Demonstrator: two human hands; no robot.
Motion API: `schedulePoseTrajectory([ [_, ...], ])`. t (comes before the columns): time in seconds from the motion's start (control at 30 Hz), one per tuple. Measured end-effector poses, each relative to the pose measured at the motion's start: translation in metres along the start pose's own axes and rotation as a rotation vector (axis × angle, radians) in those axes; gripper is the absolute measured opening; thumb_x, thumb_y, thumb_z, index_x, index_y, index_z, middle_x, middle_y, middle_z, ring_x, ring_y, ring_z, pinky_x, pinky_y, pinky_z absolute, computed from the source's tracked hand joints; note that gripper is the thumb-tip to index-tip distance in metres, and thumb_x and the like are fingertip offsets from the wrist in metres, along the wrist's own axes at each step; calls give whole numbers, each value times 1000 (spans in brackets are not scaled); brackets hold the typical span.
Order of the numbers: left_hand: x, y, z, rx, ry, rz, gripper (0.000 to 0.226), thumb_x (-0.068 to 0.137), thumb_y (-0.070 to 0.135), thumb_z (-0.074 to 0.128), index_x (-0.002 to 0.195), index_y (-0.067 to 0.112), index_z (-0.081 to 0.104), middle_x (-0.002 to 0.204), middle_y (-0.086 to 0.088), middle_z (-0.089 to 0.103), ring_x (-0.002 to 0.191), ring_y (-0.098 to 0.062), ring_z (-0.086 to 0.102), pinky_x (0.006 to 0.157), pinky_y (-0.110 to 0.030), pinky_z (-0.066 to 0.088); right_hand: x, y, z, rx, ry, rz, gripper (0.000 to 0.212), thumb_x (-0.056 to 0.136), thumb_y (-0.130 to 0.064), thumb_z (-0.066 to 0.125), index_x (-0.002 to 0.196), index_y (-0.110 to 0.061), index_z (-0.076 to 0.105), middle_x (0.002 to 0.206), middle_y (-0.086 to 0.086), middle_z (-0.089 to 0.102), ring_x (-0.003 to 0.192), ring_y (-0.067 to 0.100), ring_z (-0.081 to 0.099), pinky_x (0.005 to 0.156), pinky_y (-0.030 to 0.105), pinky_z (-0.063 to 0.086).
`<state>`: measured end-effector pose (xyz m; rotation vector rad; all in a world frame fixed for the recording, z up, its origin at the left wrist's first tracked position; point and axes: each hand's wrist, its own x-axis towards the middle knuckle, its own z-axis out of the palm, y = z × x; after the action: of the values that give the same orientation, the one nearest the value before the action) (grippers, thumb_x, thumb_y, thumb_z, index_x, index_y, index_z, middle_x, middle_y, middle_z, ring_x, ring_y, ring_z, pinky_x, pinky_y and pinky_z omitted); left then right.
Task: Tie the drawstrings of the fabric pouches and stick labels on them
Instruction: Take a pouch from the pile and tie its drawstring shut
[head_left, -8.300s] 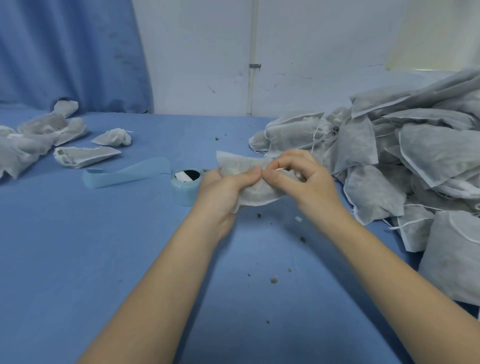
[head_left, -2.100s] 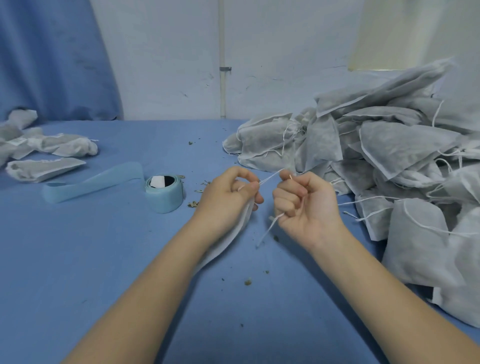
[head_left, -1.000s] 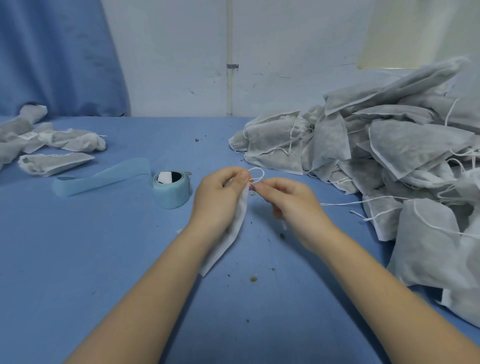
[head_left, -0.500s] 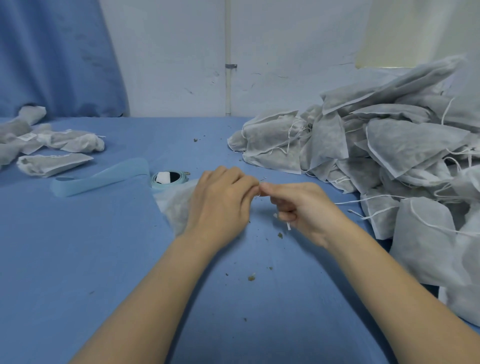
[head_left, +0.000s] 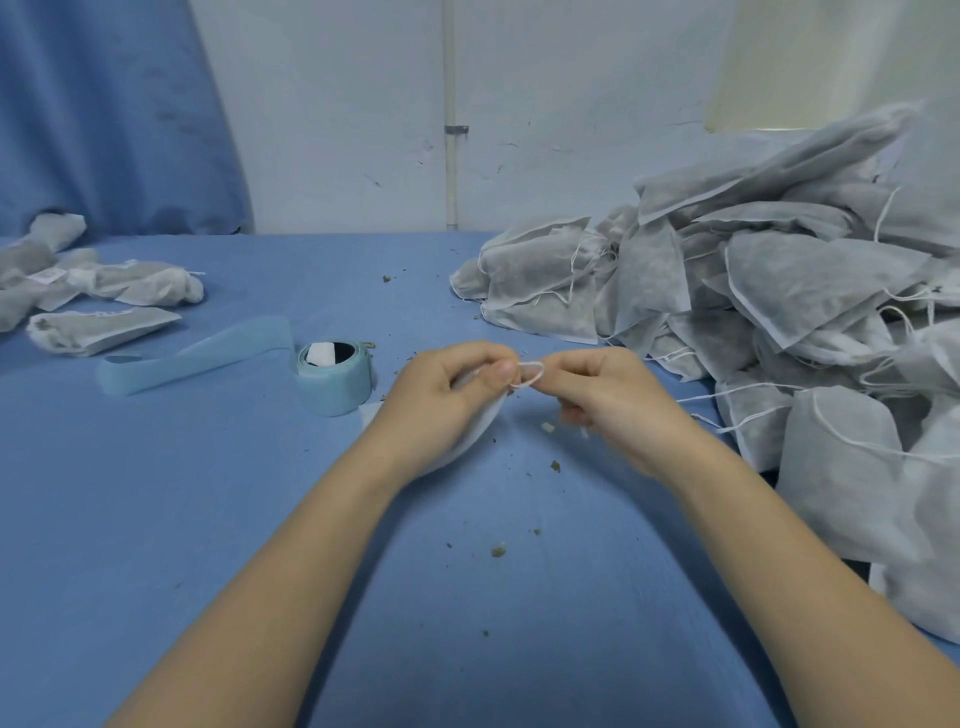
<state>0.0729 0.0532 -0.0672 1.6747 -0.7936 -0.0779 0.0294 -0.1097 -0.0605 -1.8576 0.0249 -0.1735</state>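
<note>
Blue cloth (head_left: 156, 519) covers the table under our forearms, flecked with dry crumbs just below and between our hands. Our left hand (head_left: 441, 395) grips a pouch (head_left: 475, 431) by its gathered neck, fingers curled round it, the body of the pouch hanging under the palm toward the wrist. Our right hand (head_left: 618, 400), touching distance from the left, pinches the drawstring (head_left: 530, 371), which stands as a small loop between the two thumbs. We judge the knot is being formed and not yet pulled tight; the next move calls for passing the free end through that loop and drawing both hands apart, keeping the neck closed. Just left of our left hand sits the label roll (head_left: 335, 376) with its loose strip (head_left: 197, 356) trailing leftward. Farther left lie the finished pouches (head_left: 104, 306); right of and beyond our right hand rises the pile of untied pouches (head_left: 779, 301).
</note>
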Motion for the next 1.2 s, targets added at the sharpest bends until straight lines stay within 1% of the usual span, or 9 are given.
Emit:
schedulePoseTrajectory([
  [0.1, 0, 1, 0, 280, 58, -3, 22, 93, 23, 58, 75, 33, 64, 75, 13, 64, 74, 0, 55, 75, -20, 39, -1, -2, -1, 9, 16, 29, 11, 86, -21, 67, 83, -15, 76, 45, -18, 46, 44, 5, 30, 43, 13, 29],
  [0.27, 0, 4, 7, 678, 211, 36, 17, 95, 25, 55, 91, 20, 71, 74, 7, 54, 87, -20, 50, 78, -26, 34, 1, -1, 3, 411, 20, 191, 18, 82, -19, 71, 69, -7, 71, 52, -5, 40, 47, 8, 25, 41, 17, 22],
  [0.33, -1, 3, 7, 719, 224, 40, 19, 95, 26, 54, 95, 18, 72, 73, 8, 50, 91, -23, 50, 85, -34, 36, -1, -1, 6, 382, -5, 168, 17, 76, -23, 75, 73, -6, 75, 52, -7, 41, 47, 7, 26, 43, 19, 20],
  [0.47, -1, 3, 11, 685, 282, 40, 19, 94, 28, 54, 93, 17, 70, 84, 2, 60, 94, -23, 50, 89, -38, 36, -1, 1, 11, 355, 102, 211, 3, 78, -4, 72, 77, -2, 74, 48, -8, 44, 45, 6, 28, 41, 17, 22],
  [0.63, -1, 3, 13, 643, 270, 27, 17, 97, 23, 48, 84, 21, 60, 83, 8, 57, 93, -22, 51, 91, -37, 34, 0, -5, 8, 785, -127, 424, 5, 64, -6, 66, 67, -3, 69, 50, -5, 30, 36, 4, 20, 35, 12, 18],
  [0.73, -3, 1, 16, 747, 273, 84, 16, 96, 18, 48, 100, 18, 64, 95, 5, 60, 102, -23, 50, 92, -34, 29, -1, -5, 8, 942, -159, 464, 8, 64, -6, 63, 61, -2, 69, 50, -4, 30, 41, 4, 13, 39, 12, 17],
  [0.83, -8, 5, 21, 691, 337, 221, 30, 87, 4, 53, 114, 12, 62, 114, -1, 61, 108, -25, 51, 96, -35, 29, -2, -7, 9, 968, -100, 452, 9, 64, -7, 64, 61, 0, 69, 50, -4, 30, 37, 4, 17, 38, 12, 17],
  [1.07, -6, 5, 20, 709, 546, 486, 7, 78, 14, 75, 79, 8, 77, 88, -2, 71, 84, -35, 59, 74, -49, 49, -6, -12, 9, 1000, -70, 394, 13, 68, -10, 63, 78, -7, 54, 53, -4, 33, 39, 3, 19, 37, 12, 18],
  [1.2, -4, 4, 13, 920, 643, 601, 10, 79, 11, 76, 69, 10, 75, 85, -1, 70, 85, -34, 56, 76, -38, 39, -8, -14, 8, 642, 6, 203, 13, 87, -14, 60, 82, -2, 63, 58, 0, 43, 43, 6, 27, 40, 16, 24],
])
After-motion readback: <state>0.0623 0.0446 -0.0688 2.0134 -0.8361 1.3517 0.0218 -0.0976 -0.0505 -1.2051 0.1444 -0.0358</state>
